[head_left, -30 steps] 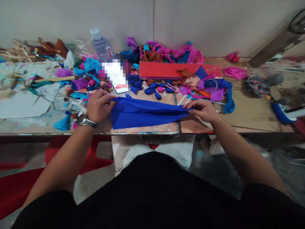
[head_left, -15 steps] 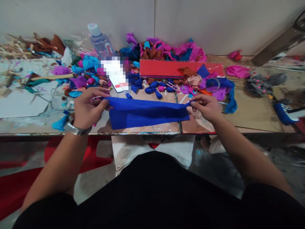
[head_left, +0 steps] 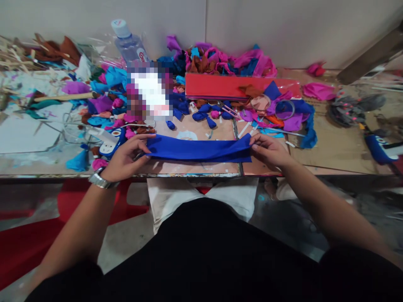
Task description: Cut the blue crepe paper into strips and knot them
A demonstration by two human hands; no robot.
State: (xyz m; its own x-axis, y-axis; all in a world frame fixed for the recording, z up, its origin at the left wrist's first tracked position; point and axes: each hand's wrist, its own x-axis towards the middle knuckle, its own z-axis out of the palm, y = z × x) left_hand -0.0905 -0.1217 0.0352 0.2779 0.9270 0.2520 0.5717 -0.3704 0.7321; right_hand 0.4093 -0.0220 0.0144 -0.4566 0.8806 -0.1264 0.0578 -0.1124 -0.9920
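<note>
A strip of blue material [head_left: 198, 150] is held out sideways just above the near edge of the bench [head_left: 201, 169], slightly bowed between the 2 hands. Its left end is grasped by the fingers and thumb of the left hand [head_left: 127, 159], and its right end is pinched by the right hand [head_left: 271, 152]. The strip appears to be folded lengthwise, but is not gathered or tied. Beyond the strip, small dark-blue bundles [head_left: 211, 122] are seen already shaped, with a red packet [head_left: 217, 86] laid farther back. A bottle [head_left: 130, 47] is placed beyond the strip's left end, and a light-blue bundle [head_left: 77, 161] is left well to its left. By judgement, the small bundles are finished or nearly so, while this strip is at an early stage; how much is left overall cannot be told.
</note>
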